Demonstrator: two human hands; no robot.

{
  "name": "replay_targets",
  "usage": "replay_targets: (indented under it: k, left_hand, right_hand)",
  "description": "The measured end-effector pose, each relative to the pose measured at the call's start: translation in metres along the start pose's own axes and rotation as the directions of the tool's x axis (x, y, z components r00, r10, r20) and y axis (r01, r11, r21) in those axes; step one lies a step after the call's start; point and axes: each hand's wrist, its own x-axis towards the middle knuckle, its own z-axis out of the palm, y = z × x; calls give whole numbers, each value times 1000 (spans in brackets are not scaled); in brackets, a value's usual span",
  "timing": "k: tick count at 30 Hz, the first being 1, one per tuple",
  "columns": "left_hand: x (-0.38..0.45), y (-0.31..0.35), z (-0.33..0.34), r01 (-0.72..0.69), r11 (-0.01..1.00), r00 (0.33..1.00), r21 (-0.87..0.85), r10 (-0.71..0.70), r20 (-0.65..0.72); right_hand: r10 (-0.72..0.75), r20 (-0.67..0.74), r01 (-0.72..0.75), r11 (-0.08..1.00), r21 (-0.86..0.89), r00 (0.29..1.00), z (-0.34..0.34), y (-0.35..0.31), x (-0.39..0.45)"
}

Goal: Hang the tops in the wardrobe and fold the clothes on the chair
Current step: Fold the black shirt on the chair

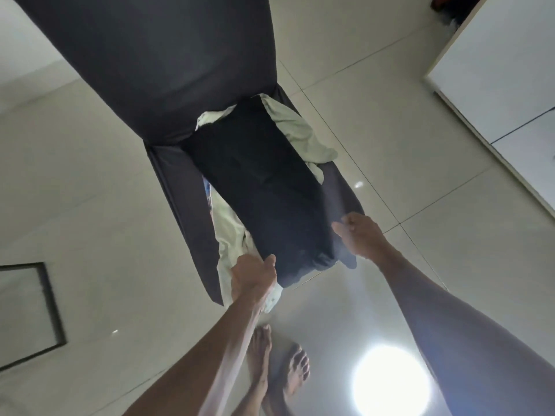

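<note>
A folded dark navy garment (pixel 264 187) lies on the seat of a dark-covered chair (pixel 168 70), on top of crumpled pale green clothes (pixel 300 133) that stick out at the back right and at the front left. My left hand (pixel 253 277) grips the navy garment's near left corner, thumb on top. My right hand (pixel 357 235) is at the garment's right edge with its fingers curled and its thumb on the fabric. The white wardrobe (pixel 495 55) stands at the upper right, with dark clothes (pixel 450 7) showing inside it.
Pale floor tiles (pixel 390 115) surround the chair. A dark-framed floor panel (pixel 30 313) lies at the left. My bare feet (pixel 279 367) stand just in front of the chair, beside a bright lamp reflection (pixel 390 382) on the tiles.
</note>
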Motion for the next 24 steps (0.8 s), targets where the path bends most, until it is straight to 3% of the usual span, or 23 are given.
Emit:
replay_targets:
  k: [5,11,14,17,21,24]
  left_hand:
    - [-5,1,16,42,993,999,-110,-43,-10]
    - [-18,5,35,122,944,984,-308,-156,-89]
    - [-32,6,51,93,860,978,-501,-174,-117]
    - [-43,-1,75,21,811,985,-585,-116,-125]
    - [-39,-8,88,-13,782,992,-623,-66,-104]
    - [-43,-20,86,-21,690,994,-724,-65,-91]
  right_hand:
    - [-27,135,31,999,-24,990,-10,10,-3]
    - [-33,298,13,998,69,954,-9,34,9]
    - [-113,371,58,986,156,922,-7,40,13]
    - [-196,461,80,963,258,866,-3,57,16]
    - [-247,473,83,937,340,846,11,71,24]
    - [-199,422,-27,881,472,885,21,84,22]
